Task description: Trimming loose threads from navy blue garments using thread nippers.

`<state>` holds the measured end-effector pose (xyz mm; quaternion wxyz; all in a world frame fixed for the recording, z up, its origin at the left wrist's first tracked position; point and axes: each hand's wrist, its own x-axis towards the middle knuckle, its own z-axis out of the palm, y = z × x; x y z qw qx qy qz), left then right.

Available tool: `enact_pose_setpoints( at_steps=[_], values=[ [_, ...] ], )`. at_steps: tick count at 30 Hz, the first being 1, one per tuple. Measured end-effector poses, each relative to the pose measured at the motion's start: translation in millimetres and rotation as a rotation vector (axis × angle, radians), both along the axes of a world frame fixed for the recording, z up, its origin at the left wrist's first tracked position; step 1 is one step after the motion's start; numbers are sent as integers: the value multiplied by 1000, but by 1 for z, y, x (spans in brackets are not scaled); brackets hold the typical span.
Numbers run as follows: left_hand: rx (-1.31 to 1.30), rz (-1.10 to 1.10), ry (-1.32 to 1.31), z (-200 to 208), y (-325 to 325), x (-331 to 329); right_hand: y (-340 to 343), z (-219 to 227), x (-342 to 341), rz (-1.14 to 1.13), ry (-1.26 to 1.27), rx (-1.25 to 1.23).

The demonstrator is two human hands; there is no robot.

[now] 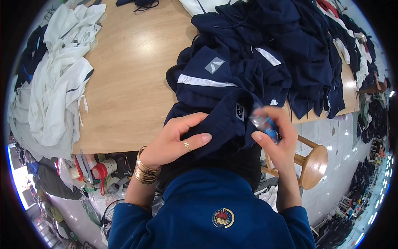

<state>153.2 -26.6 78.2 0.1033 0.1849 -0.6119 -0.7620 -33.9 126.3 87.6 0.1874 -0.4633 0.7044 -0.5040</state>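
Note:
A navy garment with an elastic-looking waistband is gathered at the table's near edge, over my lap. My left hand grips its left side, thumb on top and fingers partly hidden in the cloth. Inside the open waistband sits a small grey label. At the right side of that opening, my right hand is closed around what look like small blue-handled thread snips. Motion smears their silvery end near the cloth. Farther up the garment are a white stripe and a grey patch.
More navy garments are heaped at the right of the wooden table. White garments hang over its left edge. A round wooden stool stands at right. Below the table at left are a red-lidded bottle and clutter.

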Motion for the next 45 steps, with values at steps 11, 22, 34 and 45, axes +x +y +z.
enact_pose_setpoints(
  at_steps=[11, 22, 34, 45],
  values=[
    [228, 265, 10, -5, -21, 46, -8, -66, -48, -148, 247, 184],
    [278, 359, 9, -2, -30, 59, 5, 6, -75, -172, -890, 71],
    [257, 372, 36, 2, -30, 65, 8, 20, -72, -320, -816, 34],
    [-532, 18, -14, -20, -17, -14, -22, 33, -38, -350, -994, 11]
  ],
)
